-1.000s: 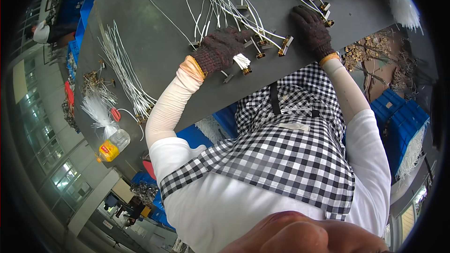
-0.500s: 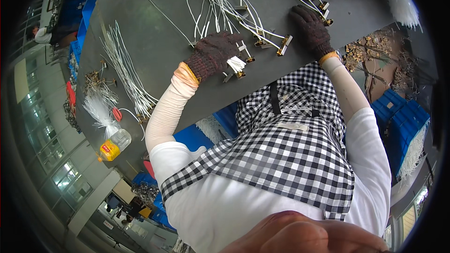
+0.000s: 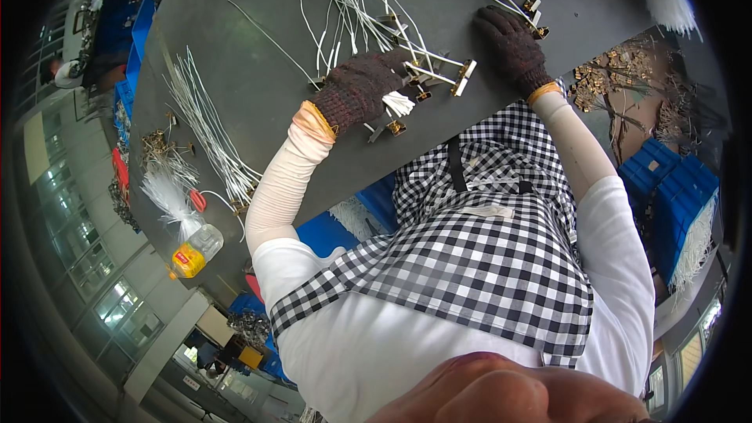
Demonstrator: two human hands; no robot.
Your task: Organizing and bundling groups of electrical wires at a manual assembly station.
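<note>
A dark table (image 3: 258,70) is carrying white wires (image 3: 345,0). The left hand (image 3: 364,86) is gripping a wire end (image 3: 398,103); the right hand (image 3: 513,43) is lying open, pressing wires. Blue crates (image 3: 674,188) are sitting beside.

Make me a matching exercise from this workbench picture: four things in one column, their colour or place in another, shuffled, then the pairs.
Things:
1. left hand
2. right hand
3. bottle
4. crates

Descriptions:
A. blue, beside the bench at the picture's right
B. clear with a yellow label, near the bench's left end
C. dark glove closed on white wire ends
D. dark glove resting flat on the bench

Pairs: 1-C, 2-D, 3-B, 4-A
</note>
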